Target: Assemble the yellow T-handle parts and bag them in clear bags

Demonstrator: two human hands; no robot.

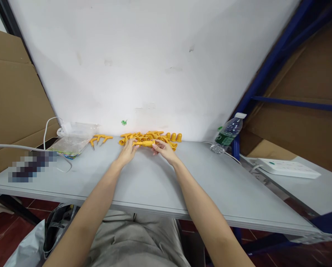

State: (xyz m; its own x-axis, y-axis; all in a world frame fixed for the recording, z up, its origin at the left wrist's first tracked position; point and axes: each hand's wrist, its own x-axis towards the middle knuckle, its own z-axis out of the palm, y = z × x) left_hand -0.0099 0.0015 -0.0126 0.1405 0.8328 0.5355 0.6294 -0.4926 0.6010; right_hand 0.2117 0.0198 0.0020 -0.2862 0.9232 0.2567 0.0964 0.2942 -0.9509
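A yellow plastic corkscrew (145, 143) with a ribbed body lies level between my two hands, just above the table. My left hand (128, 151) is closed on its T-shaped handle end. At the other end, the fingers of my right hand (165, 150) pinch the ribbed part. Behind my hands, against the wall, is a pile of yellow T-handles and cups (155, 133), partly hidden by my fingers. Several bell-shaped yellow cups (173, 137) stand at its right. Left of my left hand lie a few yellow T-handles with metal spirals (99, 138).
Clear plastic bags (74, 142) and a white cable (45, 133) lie at the left, near a blurred dark object (32, 167). A tilted water bottle (229, 132) leans at the right by a blue frame (235, 148). Farther right is a white power strip (288, 168).
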